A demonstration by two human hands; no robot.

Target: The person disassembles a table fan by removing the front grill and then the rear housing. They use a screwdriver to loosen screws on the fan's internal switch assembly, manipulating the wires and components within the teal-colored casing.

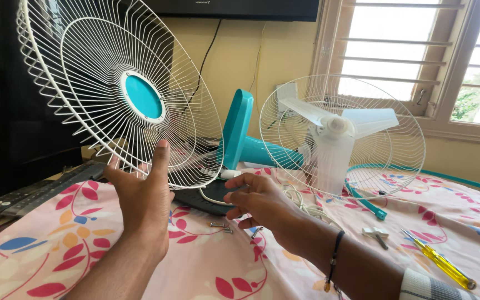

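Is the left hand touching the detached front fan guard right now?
Touching. The head view shows the left hand under the front fan guard, with the thumb and fingertips pressed against the lower wire rim.

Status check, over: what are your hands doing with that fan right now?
Left hand open, propping up the white front grille. Right hand open, empty, hovering above loose screws. Fan lies on floral cloth, blades exposed.
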